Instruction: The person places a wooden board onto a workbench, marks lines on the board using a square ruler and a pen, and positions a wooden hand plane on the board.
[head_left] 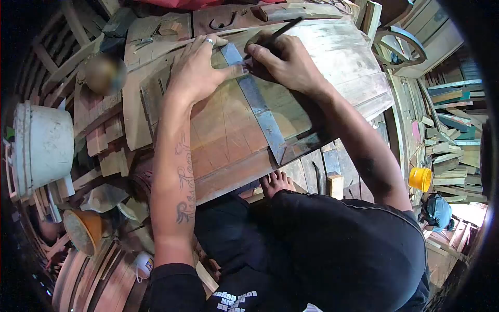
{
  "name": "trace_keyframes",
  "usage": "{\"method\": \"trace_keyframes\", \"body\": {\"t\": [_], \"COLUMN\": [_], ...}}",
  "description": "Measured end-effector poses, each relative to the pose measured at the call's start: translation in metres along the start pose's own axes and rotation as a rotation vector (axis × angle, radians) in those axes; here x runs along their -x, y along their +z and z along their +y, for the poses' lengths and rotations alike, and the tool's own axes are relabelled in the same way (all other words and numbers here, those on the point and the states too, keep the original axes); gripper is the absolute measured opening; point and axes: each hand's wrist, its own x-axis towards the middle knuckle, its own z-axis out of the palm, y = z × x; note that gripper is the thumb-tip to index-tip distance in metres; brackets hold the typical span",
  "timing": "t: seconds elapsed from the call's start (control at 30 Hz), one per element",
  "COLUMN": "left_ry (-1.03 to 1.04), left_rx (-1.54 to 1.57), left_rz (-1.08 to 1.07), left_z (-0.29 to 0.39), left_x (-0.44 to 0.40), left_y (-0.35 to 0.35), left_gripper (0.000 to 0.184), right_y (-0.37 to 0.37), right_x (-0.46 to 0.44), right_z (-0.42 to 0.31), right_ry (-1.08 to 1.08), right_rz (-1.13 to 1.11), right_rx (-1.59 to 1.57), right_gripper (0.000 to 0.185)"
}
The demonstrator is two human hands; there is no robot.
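A flat metal straightedge (pixel 260 108) lies slantwise across a wooden panel (pixel 213 140) marked with several thin lines. My left hand (pixel 200 70) rests on the panel with its fingers spread, the thumb pressing on the straightedge and the index fingertip near its far end. It wears a ring. On the other side of the straightedge, my right hand (pixel 288 60) pinches a dark pencil (pixel 288 26), whose top end points up and away. The pencil's tip is hidden by my fingers, so I cannot tell whether it touches the wood.
A white bucket (pixel 47 148) and an orange container (pixel 83 231) stand at the left among wood pieces. Stacked offcuts (pixel 452 156) and a yellow bucket (pixel 420 179) are at the right. A bare foot (pixel 277 183) shows below the panel's near edge. A person is at the far right.
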Motion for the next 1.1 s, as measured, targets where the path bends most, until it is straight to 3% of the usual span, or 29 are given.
{"method": "trace_keyframes", "body": {"t": [0.1, 0.13, 0.17, 0.23, 0.3, 0.4, 0.6, 0.73, 0.9, 0.97, 1.03, 1.1], "left_ry": [0.079, 0.079, 0.076, 0.072, 0.043, 0.025, 0.020, -0.022, -0.020, -0.016, -0.034, -0.022], "left_rx": [-0.017, -0.019, -0.013, -0.012, -0.035, -0.042, 0.022, -0.029, -0.001, 0.010, 0.004, 0.062], "left_rz": [0.030, 0.032, 0.047, 0.061, 0.076, 0.101, 0.198, 0.194, 0.217, 0.250, 0.239, 0.274], "left_z": [-0.008, -0.009, -0.009, -0.007, -0.001, 0.000, -0.003, 0.006, 0.007, 0.007, 0.006, 0.002], "left_x": [-0.001, -0.001, 0.000, 0.002, 0.004, 0.002, -0.001, 0.002, 0.002, 0.002, 0.002, 0.002], "left_y": [0.004, 0.005, 0.006, 0.005, 0.003, 0.003, 0.009, 0.005, 0.007, 0.008, 0.008, 0.009], "left_gripper": [0.070, 0.070, 0.068, 0.066, 0.058, 0.047, 0.030, 0.030, 0.029, 0.028, 0.028, 0.026], "right_y": [0.009, 0.007, 0.007, 0.003, -0.005, -0.014, -0.022, -0.018, -0.005, 0.009, 0.017, 0.018], "right_x": [-0.005, 0.000, -0.003, -0.010, -0.006, -0.001, -0.006, -0.038, -0.087, -0.104, -0.116, -0.111], "right_z": [0.018, 0.003, 0.011, 0.029, 0.036, 0.035, 0.046, 0.039, 0.035, 0.053, 0.052, 0.042], "right_ry": [-0.168, -0.014, -0.016, -0.263, -0.237, -0.431, -0.280, -0.301, -0.356, -0.338, -0.117, -0.182], "right_rz": [0.185, 0.186, 0.186, 0.335, 0.296, 0.227, 0.146, 0.178, -0.005, 0.038, -0.074, 0.014], "right_rx": [-0.066, -0.239, -0.240, 0.019, 0.112, 0.312, 0.378, 0.287, 0.500, 0.547, 0.621, 0.565], "right_gripper": [0.024, 0.021, 0.021, 0.021, 0.025, 0.039, 0.045, 0.032, 0.028, 0.032, 0.035, 0.032]}}
